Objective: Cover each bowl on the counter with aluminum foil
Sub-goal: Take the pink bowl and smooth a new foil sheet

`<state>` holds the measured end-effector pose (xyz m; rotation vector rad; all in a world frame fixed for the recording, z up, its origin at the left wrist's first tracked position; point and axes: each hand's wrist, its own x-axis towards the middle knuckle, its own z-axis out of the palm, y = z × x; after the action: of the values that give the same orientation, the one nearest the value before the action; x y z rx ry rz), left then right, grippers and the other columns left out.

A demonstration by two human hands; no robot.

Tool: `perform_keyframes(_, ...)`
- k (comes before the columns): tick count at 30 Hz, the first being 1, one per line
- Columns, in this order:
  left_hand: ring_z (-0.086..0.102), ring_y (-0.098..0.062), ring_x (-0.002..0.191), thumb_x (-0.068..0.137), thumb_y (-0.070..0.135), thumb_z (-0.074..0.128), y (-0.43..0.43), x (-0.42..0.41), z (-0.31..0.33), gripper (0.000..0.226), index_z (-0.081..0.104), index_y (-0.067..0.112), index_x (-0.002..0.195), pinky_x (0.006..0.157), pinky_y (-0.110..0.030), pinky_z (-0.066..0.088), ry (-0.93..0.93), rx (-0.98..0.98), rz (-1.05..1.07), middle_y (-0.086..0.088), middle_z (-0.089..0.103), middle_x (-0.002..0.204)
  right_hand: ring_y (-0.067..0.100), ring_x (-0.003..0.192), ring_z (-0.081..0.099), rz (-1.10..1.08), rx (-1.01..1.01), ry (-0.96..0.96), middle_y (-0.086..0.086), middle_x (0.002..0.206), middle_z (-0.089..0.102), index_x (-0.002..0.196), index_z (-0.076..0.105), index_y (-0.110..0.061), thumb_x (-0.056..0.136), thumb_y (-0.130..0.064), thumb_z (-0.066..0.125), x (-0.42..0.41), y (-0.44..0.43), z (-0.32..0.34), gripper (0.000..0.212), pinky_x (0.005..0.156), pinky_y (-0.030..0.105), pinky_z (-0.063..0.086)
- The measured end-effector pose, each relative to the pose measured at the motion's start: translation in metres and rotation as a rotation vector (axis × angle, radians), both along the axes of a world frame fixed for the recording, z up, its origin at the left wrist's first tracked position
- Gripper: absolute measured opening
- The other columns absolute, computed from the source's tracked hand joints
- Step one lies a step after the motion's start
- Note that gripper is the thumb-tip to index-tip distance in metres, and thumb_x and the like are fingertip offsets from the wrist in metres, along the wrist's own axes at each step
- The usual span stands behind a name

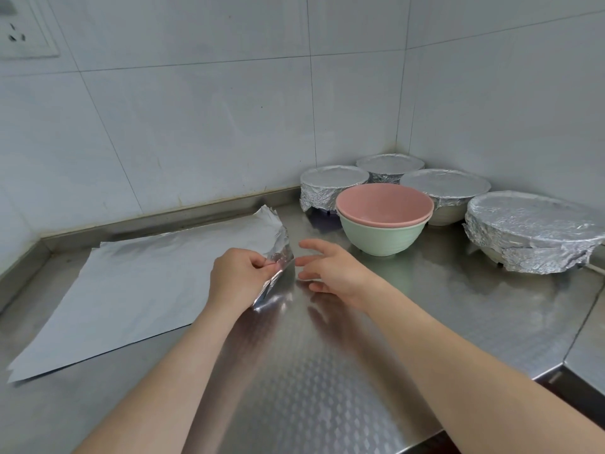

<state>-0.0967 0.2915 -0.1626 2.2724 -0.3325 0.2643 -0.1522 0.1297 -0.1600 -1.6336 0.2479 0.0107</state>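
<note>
A stack of aluminum foil sheets [137, 290] lies flat on the steel counter [327, 371] at the left. My left hand [240, 278] pinches the right edge of the top sheet and lifts it, so the edge curls up. Just right of that edge, my right hand [330, 271] hovers with fingers spread and holds nothing. A pink bowl [384, 204] sits nested in a green bowl [381, 239], both uncovered, behind my right hand. Several foil-covered bowls stand in the corner: one at the back left [334, 186], one behind [389, 166], one to the right [447, 188] and a large one at the far right [533, 231].
Tiled walls meet in the corner behind the bowls. A wall socket [23, 31] is at the upper left. The counter's front edge [550, 376] runs diagonally at the lower right, with a seam to a second counter section.
</note>
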Motion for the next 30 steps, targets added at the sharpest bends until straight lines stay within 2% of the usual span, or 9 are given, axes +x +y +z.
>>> perform_keyframes(5, 0.063, -0.016, 0.063, 0.065, 0.04, 0.087, -0.001, 0.004, 0.001, 0.025, 0.07, 0.021, 0.062, 0.063, -0.031, 0.049, 0.018, -0.036, 0.0, 0.006, 0.067, 0.06, 0.013, 0.072, 0.052, 0.058, -0.074, -0.051, 0.001, 0.124, 0.056, 0.135, 0.05, -0.02, 0.086, 0.008, 0.042, 0.009, 0.012, -0.004, 0.057, 0.047, 0.017, 0.042)
perform_keyframes(10, 0.049, -0.008, 0.051, 0.063, 0.034, 0.089, 0.001, 0.005, 0.002, 0.031, 0.064, 0.017, 0.06, 0.054, -0.024, 0.038, 0.085, -0.127, -0.065, 0.01, 0.059, 0.053, 0.011, 0.067, 0.055, 0.019, -0.346, -0.126, 0.0, 0.107, 0.059, 0.12, 0.058, -0.02, 0.086, 0.002, 0.042, 0.011, 0.011, -0.007, 0.044, 0.047, 0.014, 0.044)
perform_keyframes(12, 0.047, -0.008, 0.05, 0.066, 0.036, 0.087, 0.003, 0.005, 0.0, 0.031, 0.064, 0.015, 0.062, 0.053, -0.024, 0.037, 0.105, -0.125, -0.095, 0.009, 0.057, 0.052, 0.027, 0.085, 0.061, 0.037, -0.543, -0.156, 0.004, 0.112, 0.056, 0.112, 0.06, -0.023, 0.081, 0.002, 0.042, 0.013, 0.008, -0.008, 0.043, 0.066, 0.029, 0.05)
perform_keyframes(14, 0.049, -0.009, 0.052, 0.074, 0.038, 0.08, 0.002, 0.003, 0.001, 0.03, 0.064, 0.014, 0.065, 0.053, -0.025, 0.037, 0.087, -0.111, -0.082, 0.008, 0.058, 0.055, 0.03, 0.116, 0.046, 0.105, -0.824, -0.158, 0.005, 0.116, 0.052, 0.103, 0.062, -0.031, 0.08, -0.002, 0.044, 0.017, 0.008, -0.01, 0.042, 0.088, 0.027, 0.031)
perform_keyframes(16, 0.053, -0.011, 0.058, 0.08, 0.036, 0.073, 0.0, 0.001, 0.002, 0.024, 0.064, 0.017, 0.069, 0.057, -0.026, 0.04, 0.043, -0.104, -0.054, 0.008, 0.061, 0.061, 0.027, 0.123, 0.034, 0.132, -0.912, -0.147, 0.003, 0.123, 0.048, 0.087, 0.059, -0.042, 0.078, -0.003, 0.043, 0.017, 0.008, -0.009, 0.043, 0.09, 0.025, 0.02)
perform_keyframes(19, 0.06, -0.011, 0.071, 0.083, 0.029, 0.068, -0.005, -0.001, 0.004, 0.011, 0.065, 0.022, 0.075, 0.065, -0.026, 0.043, -0.019, -0.066, -0.025, 0.011, 0.064, 0.071, 0.025, 0.122, 0.037, 0.183, -0.921, -0.169, 0.001, 0.126, 0.051, 0.075, 0.06, -0.041, 0.078, 0.0, 0.045, 0.016, 0.009, -0.006, 0.044, 0.094, 0.025, 0.022)
perform_keyframes(23, 0.049, -0.02, 0.06, 0.085, 0.028, 0.06, -0.005, 0.001, 0.007, 0.029, 0.056, 0.014, 0.06, 0.055, -0.029, 0.034, -0.049, -0.058, 0.027, 0.002, 0.053, 0.052, 0.021, 0.106, 0.055, 0.259, -0.868, -0.134, 0.005, 0.12, 0.062, 0.107, 0.069, -0.023, 0.086, -0.002, 0.042, 0.01, 0.01, -0.001, 0.039, 0.091, 0.028, 0.044)
perform_keyframes(26, 0.041, -0.023, 0.056, 0.083, 0.031, 0.057, -0.005, 0.002, 0.012, 0.035, 0.051, 0.006, 0.06, 0.054, -0.029, 0.03, 0.008, -0.131, 0.098, -0.006, 0.048, 0.052, 0.021, 0.116, 0.054, 0.279, -0.851, -0.102, 0.003, 0.13, 0.058, 0.127, 0.059, -0.02, 0.091, -0.006, 0.04, 0.009, 0.01, -0.003, 0.042, 0.097, 0.029, 0.044)
perform_keyframes(30, 0.052, -0.024, 0.063, 0.085, 0.031, 0.055, 0.001, 0.002, 0.02, 0.028, 0.054, 0.015, 0.063, 0.053, -0.028, 0.034, -0.07, -0.101, 0.184, 0.004, 0.054, 0.057, 0.022, 0.117, 0.052, 0.286, -0.843, -0.076, 0.002, 0.129, 0.058, 0.139, 0.043, -0.021, 0.093, -0.011, 0.041, 0.01, 0.013, -0.003, 0.047, 0.097, 0.03, 0.043)
